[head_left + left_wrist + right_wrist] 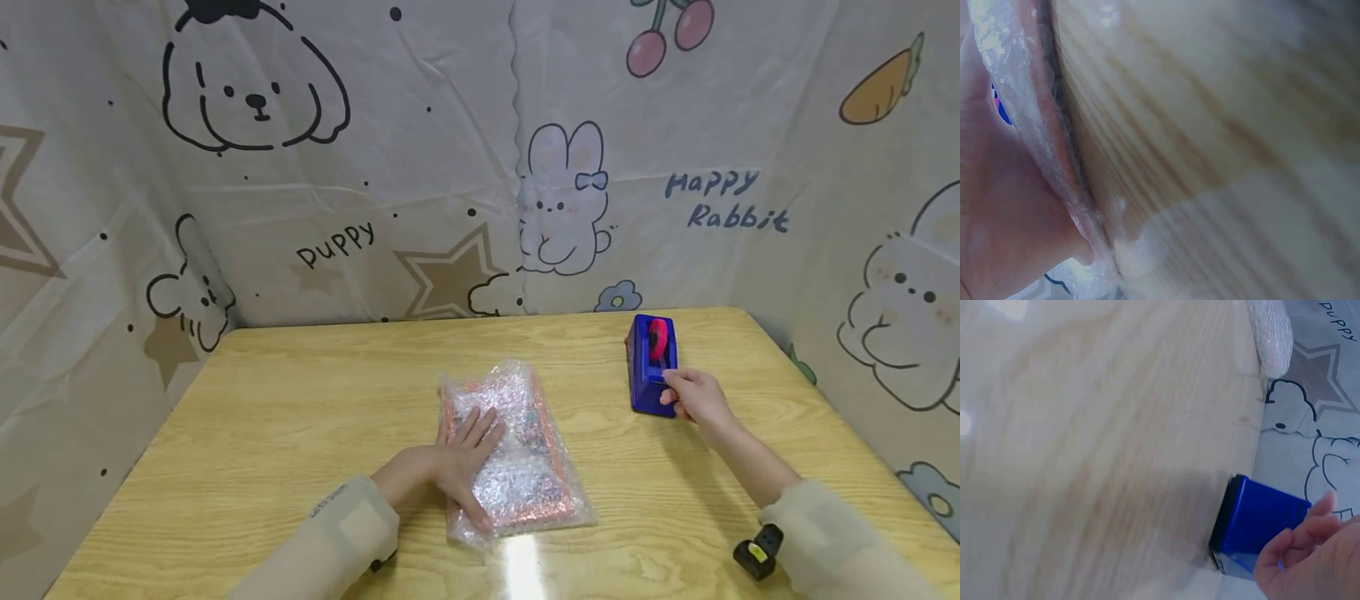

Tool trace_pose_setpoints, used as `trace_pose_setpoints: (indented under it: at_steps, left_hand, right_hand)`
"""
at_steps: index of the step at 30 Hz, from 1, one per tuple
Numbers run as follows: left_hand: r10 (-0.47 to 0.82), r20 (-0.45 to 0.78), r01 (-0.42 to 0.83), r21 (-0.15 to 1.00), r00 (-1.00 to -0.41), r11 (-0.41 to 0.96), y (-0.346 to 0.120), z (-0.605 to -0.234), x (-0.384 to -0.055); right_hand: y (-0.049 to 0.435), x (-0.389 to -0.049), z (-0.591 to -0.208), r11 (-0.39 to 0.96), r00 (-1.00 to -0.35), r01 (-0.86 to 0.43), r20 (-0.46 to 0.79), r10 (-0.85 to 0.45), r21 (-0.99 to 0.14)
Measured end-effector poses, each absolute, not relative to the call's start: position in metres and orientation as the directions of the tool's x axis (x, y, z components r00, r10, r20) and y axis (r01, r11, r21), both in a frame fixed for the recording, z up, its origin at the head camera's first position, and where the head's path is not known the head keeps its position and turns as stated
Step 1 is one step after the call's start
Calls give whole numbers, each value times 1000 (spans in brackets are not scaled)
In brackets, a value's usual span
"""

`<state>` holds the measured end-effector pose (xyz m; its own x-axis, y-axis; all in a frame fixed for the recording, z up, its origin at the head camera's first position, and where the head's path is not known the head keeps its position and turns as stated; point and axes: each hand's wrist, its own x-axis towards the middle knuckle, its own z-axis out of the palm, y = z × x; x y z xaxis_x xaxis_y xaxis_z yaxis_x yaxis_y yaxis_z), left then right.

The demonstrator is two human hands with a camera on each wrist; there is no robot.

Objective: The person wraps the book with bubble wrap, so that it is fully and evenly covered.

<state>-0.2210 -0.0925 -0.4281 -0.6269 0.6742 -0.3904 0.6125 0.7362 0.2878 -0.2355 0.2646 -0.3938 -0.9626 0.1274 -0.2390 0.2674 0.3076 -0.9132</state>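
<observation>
A flat package in bubble wrap (pixel 517 475), with orange edges showing through, lies at the middle of the table. My left hand (pixel 459 467) rests on it, fingers spread; the left wrist view shows the hand (pixel 1010 206) along the wrapped edge (pixel 1032 112). To the right stands a blue tape dispenser (pixel 642 385) carrying a roll of tape on a pink-red core (pixel 658 337). At its near end my right hand (pixel 699 397) pinches the tape's end with thumb and curled fingers. The tape itself is hard to make out. In the right wrist view, fingers (pixel 1294 540) cover part of the dispenser (pixel 1260 519).
The wooden table (pixel 300 400) ends at a printed cloth (pixel 435 167) that hangs behind and along both sides. The dispenser stands near the table's back right, apart from the package. Both wrists wear black devices, the right one (pixel 757 552) showing plainly.
</observation>
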Motion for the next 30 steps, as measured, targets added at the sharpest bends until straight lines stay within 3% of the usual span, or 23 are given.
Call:
trace_pose_setpoints:
  at_steps: [6,16,30]
  left_hand:
    - [672,-397,600,306,-625,739,-92,-427,-222]
    - [656,-404,599,274,-638,752,-91,-425,-220]
    - [661,-408,600,285,-630,748,-92,-426,-221]
  right_hand:
    - [256,-235,-400,274,-957,252,-197,213,-928]
    - [245,-230,-408,321,-963,188,-110,246,-928]
    - [236,-226,-416,250,-960,78,-5,280,-965]
